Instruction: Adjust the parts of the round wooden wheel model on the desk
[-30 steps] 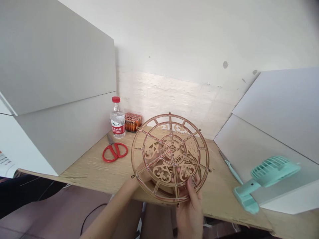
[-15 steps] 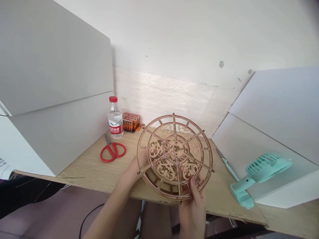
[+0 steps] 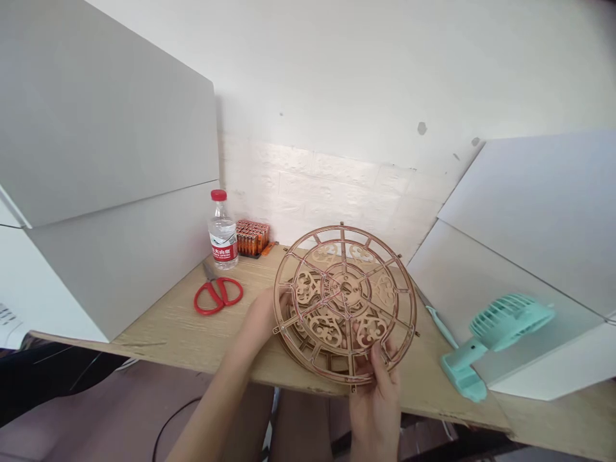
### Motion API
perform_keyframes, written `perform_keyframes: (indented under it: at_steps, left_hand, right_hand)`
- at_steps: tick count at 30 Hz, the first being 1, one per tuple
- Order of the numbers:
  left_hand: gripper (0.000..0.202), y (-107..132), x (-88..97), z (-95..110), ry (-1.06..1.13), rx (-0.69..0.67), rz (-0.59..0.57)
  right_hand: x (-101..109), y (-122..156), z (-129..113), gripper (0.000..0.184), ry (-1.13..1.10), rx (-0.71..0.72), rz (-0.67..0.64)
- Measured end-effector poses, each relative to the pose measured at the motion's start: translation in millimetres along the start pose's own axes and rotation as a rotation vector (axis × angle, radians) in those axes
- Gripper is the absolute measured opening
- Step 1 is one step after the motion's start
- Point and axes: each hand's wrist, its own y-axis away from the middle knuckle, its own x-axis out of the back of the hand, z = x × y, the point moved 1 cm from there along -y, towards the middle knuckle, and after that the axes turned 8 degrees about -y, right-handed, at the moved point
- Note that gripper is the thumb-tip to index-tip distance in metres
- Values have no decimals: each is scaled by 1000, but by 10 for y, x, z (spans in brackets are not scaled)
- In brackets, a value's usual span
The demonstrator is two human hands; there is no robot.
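Wall: a white plastered wall (image 3: 312, 77) is rising behind the desk, with a white brick-pattern lower band.
Side panels: pale grey boards are standing at the left (image 3: 106, 128) and right (image 3: 524, 218), enclosing the work area.
Desk: a light wood desktop (image 3: 154, 324) is spanning the view, with a worn front edge.
Item in hand: a laser-cut wooden gear wheel (image 3: 345, 289) with scrollwork and spokes is being held up over the desk's front edge, tilting toward the wearer.
Left hand: the left hand (image 3: 262, 317) is supporting the wheel from behind; its fingers are hidden, so I cannot tell whether they are grasping.
Right hand: the right hand (image 3: 375, 407) is grasping the lower rim, with the thumb (image 3: 379, 360) clenched against the front of the wheel.
Handling: the two-handed hold appears sound; bearing on the outer ring rather than the thin scrollwork looks the safer practice.
Fan: a mint-green clip-on fan (image 3: 500, 327) is standing at the right, near the panel.
Bottle: a clear plastic water bottle (image 3: 222, 234) with a red cap is standing at the back of the desk, holding clear liquid.
Battery tray: a dark tray of orange batteries (image 3: 251, 237) is sitting just beside the bottle, packed with upright cells.
Scissors: red-handled scissors (image 3: 218, 295) are lying in front of the bottle.
Blade: a slim mint-handled blade (image 3: 440, 327) is lying along the right panel.
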Motion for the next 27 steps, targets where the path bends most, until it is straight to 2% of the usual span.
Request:
perform_keyframes:
  at_steps: [4,8,12,17,22,27]
  left_hand:
    - [36,-33,4,-5,-16,-26,56]
    - [52,-50,27,-3,105,45,100]
    - [60,-19,17,101,277,127,-12]
    - [50,78,-48,215,527,120,-195]
    - [56,127,-79,188,472,185,-188]
    - [61,177,-71,223,406,196,-250]
  right_hand:
    - [66,-48,-37,58,55,56,12]
    - [108,-84,-63,59,31,56,16]
    - [122,-105,-52,61,-11,25,27]
    - [113,-97,-24,65,-18,1,6]
    - [96,-88,-5,65,3,-32,-3]
    - [128,-110,-11,64,15,-28,-1]
